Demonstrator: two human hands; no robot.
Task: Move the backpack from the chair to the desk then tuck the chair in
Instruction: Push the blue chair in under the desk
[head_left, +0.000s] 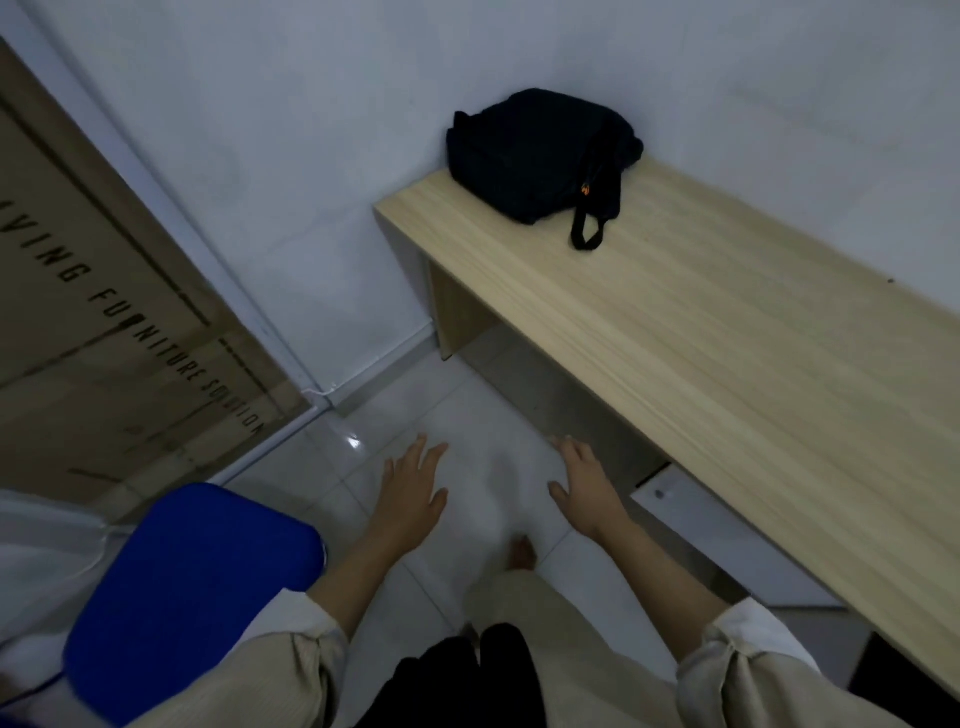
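A black backpack (537, 153) lies on the far left corner of the light wooden desk (727, 338), against the wall, with a strap loop trailing toward me. The chair's blue padded seat (192, 592) is at the lower left, away from the desk. My left hand (410, 496) hovers over the floor just right of the seat, fingers spread, holding nothing. My right hand (587, 486) hangs near the desk's front edge, fingers apart and empty. Both hands are far below the backpack in the view.
A large cardboard furniture box (104, 338) leans against the wall at the left. White tiled floor (467, 415) lies between chair and desk. My foot (522, 553) and beige trousers show below the hands. A white unit (722, 545) sits under the desk.
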